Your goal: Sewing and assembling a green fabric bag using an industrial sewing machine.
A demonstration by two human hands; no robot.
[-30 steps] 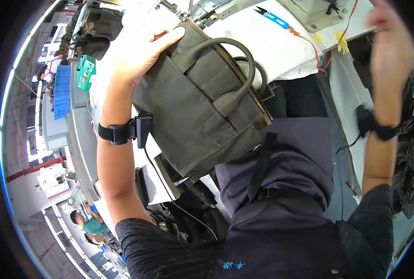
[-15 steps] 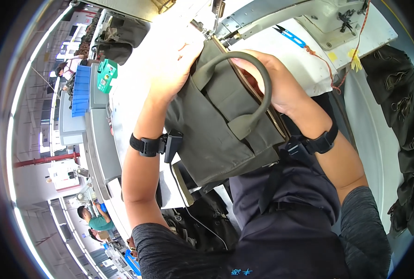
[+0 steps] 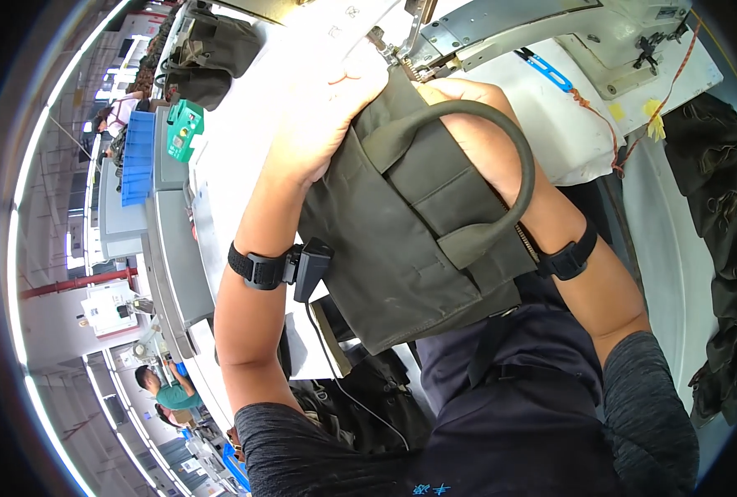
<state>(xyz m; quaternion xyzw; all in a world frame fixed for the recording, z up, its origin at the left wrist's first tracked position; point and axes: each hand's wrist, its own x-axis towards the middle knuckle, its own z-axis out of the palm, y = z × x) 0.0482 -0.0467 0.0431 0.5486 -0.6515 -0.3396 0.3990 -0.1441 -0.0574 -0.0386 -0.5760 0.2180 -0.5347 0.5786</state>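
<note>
A dark olive fabric bag (image 3: 385,257) with a rounded carry handle (image 3: 524,161) lies tilted over the table's near edge. Its upper end is at the needle area of a sewing machine (image 3: 501,31). My left hand (image 3: 339,103) grips the bag's upper left edge, fingers curled and partly washed out by glare. My right hand (image 3: 478,124) holds the upper right edge beside the zipper (image 3: 524,236), behind the handle loop; some of its fingertips are hidden by the bag.
Blue thread snips (image 3: 546,69) on an orange cord lie right of the machine head. Dark bags hang in a pile (image 3: 712,190) at the right. A green box (image 3: 185,130) and a blue bin (image 3: 138,157) stand left. A person in green (image 3: 173,393) sits farther off.
The bag's body and handle have shifted right in view, and its top panel faces me more. My right hand has turned, and the handle now crosses its wrist; less of the zipper shows.
</note>
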